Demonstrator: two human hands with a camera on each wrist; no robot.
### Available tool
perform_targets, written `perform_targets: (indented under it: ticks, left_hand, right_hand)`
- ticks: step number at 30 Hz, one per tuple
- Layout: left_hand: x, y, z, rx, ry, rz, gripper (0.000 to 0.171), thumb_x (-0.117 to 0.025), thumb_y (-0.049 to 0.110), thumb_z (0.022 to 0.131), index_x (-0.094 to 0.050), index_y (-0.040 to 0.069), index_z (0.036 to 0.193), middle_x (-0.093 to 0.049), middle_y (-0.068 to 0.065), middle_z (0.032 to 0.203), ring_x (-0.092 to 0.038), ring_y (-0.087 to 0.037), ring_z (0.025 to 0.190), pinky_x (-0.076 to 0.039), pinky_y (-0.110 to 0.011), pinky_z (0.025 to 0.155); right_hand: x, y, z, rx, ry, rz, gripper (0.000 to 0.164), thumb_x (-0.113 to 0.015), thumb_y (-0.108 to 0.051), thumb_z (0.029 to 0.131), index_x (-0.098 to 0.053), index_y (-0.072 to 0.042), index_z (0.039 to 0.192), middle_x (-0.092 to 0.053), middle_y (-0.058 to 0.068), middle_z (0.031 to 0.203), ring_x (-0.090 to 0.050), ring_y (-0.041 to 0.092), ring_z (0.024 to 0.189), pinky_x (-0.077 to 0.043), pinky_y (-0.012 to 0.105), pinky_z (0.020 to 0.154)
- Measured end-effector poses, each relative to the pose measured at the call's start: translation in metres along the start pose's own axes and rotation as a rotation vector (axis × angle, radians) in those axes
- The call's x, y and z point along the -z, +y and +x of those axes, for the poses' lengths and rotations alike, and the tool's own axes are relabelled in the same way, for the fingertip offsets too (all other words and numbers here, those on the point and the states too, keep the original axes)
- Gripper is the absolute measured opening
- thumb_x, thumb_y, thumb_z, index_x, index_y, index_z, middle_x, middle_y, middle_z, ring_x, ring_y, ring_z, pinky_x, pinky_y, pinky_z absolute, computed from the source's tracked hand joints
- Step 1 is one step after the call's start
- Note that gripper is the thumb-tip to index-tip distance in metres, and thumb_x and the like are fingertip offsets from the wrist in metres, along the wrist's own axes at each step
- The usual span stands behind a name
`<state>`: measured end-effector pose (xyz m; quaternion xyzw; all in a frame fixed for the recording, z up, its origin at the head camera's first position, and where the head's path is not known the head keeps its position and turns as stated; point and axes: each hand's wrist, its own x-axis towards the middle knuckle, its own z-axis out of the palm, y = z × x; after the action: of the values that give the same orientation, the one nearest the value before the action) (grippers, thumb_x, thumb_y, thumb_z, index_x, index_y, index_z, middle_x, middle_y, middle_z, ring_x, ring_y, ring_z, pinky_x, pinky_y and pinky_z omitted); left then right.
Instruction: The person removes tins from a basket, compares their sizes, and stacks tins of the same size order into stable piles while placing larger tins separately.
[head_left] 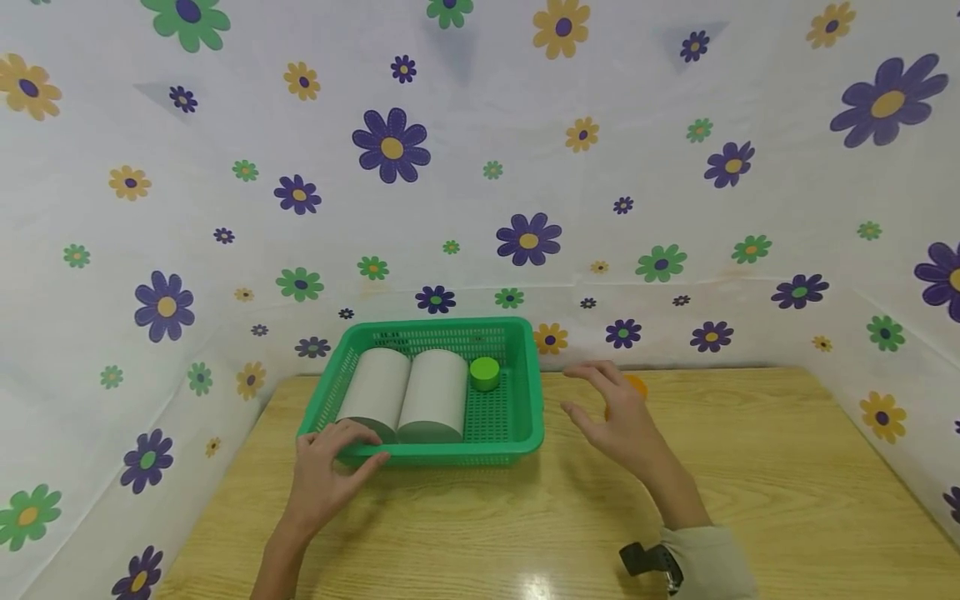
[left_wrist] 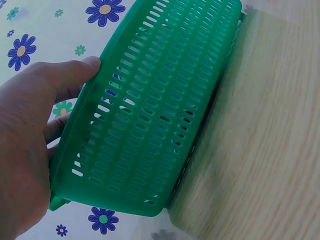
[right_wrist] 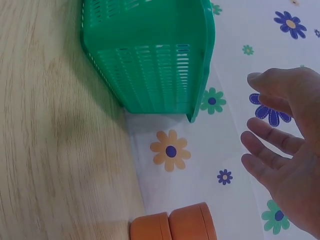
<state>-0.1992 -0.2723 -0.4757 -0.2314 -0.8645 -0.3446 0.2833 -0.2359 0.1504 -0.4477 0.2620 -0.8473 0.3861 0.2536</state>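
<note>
A green slotted plastic basket [head_left: 525, 383] stands on the table near the wall. Inside lie two white cylinders [head_left: 433, 392], side by side, and a small bright green round piece [head_left: 484, 373]. My left hand [head_left: 330, 467] grips the near left rim, thumb on the outer face and fingers over the inside, as the left wrist view [left_wrist: 25, 125] also shows. To the right of the basket, my right hand [head_left: 618, 421] hovers with fingers spread and slightly bent, holding nothing. Partly hidden behind it in the head view is an orange thing [head_left: 637, 385]; the right wrist view shows two orange round pieces [right_wrist: 192, 222] set together.
The wooden table [head_left: 750, 467] extends to the right and toward me. A white cloth [head_left: 465, 208] printed with flowers hangs behind and along both sides. A dark strap [head_left: 651, 563] shows at my right wrist.
</note>
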Motion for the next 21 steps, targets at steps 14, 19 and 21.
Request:
perform_targets:
  ticks: [14, 19, 21]
  left_hand:
    - [0.002, 0.005, 0.000, 0.044, -0.056, 0.036, 0.021, -0.090, 0.018, 0.079, -0.074, 0.018, 0.092, -0.068, 0.015, 0.095, -0.065, -0.010, 0.091, -0.030, -0.044, 0.084]
    - [0.006, 0.006, 0.001, 0.027, -0.075, 0.041, 0.021, -0.090, 0.015, 0.079, -0.073, 0.015, 0.092, -0.069, 0.011, 0.093, -0.066, -0.009, 0.088, -0.048, -0.038, 0.084]
    - [0.007, 0.006, 0.003, 0.007, -0.078, 0.031, 0.021, -0.090, 0.013, 0.079, -0.073, 0.015, 0.092, -0.069, 0.010, 0.092, -0.067, -0.009, 0.086, -0.052, -0.030, 0.082]
  right_hand:
    - [-0.013, -0.012, 0.001, -0.013, -0.061, 0.019, 0.042, -0.080, -0.007, 0.088, -0.067, -0.009, 0.128, -0.060, 0.006, 0.125, -0.059, 0.023, 0.116, -0.051, 0.048, 0.098]
    - [-0.018, -0.015, 0.005, 0.018, -0.074, 0.016, 0.042, -0.080, -0.008, 0.089, -0.067, -0.006, 0.129, -0.060, 0.006, 0.125, -0.059, 0.024, 0.116, -0.051, 0.048, 0.098]
    - [-0.019, -0.015, 0.008, 0.035, -0.072, 0.006, 0.042, -0.081, -0.009, 0.088, -0.067, -0.005, 0.127, -0.060, 0.007, 0.127, -0.058, 0.026, 0.118, -0.051, 0.049, 0.098]
